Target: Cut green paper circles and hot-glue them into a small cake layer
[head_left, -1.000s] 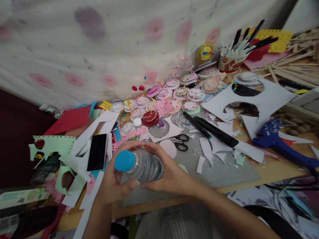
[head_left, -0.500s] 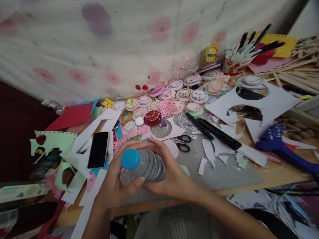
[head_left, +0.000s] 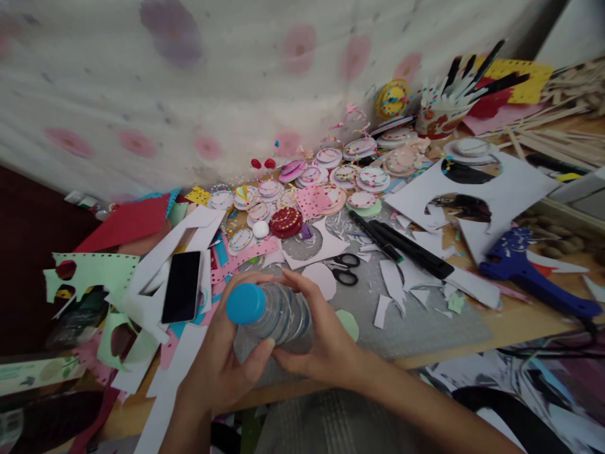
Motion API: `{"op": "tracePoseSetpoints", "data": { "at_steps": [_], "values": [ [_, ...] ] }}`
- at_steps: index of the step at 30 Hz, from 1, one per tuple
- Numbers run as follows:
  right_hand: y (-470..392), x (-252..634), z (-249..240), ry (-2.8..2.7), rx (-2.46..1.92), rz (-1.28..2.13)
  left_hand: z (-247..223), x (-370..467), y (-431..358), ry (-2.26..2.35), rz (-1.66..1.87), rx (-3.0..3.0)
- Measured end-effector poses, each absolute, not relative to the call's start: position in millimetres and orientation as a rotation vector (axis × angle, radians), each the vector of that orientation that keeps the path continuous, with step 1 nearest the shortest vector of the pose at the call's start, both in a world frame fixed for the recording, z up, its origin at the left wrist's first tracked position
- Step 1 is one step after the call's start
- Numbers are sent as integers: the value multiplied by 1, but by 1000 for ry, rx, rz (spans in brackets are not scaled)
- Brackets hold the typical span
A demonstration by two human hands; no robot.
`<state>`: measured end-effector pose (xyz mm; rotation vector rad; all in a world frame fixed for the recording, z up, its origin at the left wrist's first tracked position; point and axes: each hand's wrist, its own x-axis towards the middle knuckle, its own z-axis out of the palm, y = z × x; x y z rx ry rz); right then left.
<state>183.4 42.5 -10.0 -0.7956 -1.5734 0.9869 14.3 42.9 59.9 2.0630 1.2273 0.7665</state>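
A clear plastic bottle (head_left: 288, 315) with a blue cap (head_left: 246, 303) is held between both my hands over the table's front edge, its cap tilted toward the left. My left hand (head_left: 224, 353) wraps the cap end, with the thumb against the bottle's near side. Around the ribbed body curls my right hand (head_left: 326, 340), fingers on the far side and thumb below. Just beyond the hands lie a white paper disc (head_left: 319, 281), a pale green paper disc (head_left: 348, 325) and black-handled scissors (head_left: 346, 269) on a grey cutting mat (head_left: 425, 331).
A phone (head_left: 181, 287) rests among paper scraps at left. Black cutters (head_left: 411, 249) and a blue glue gun (head_left: 534, 271) lie at right. Several decorated paper discs (head_left: 286, 222) line the back. A cup of sticks and pens (head_left: 439, 116) stands at back right, before the floral curtain (head_left: 236, 75).
The view has shifted slightly, so the table's contents sit a little further left. Both hands keep their hold on the bottle, and the left thumb has moved slightly on its side.
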Motion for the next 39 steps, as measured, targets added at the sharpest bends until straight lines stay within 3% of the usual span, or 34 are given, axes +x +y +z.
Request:
{"op": "tracePoseSetpoints", "data": {
  "at_steps": [11,29,39],
  "values": [
    [26,141,-11,-1294,-994,758,53,16,38,1241,801,2007],
    [29,145,-18,-1352,-975,878,66,20,53,1314,675,2035],
    [50,213,-6,-1585,-572,1305,63,11,53,1313,598,1915]
  ]
}}
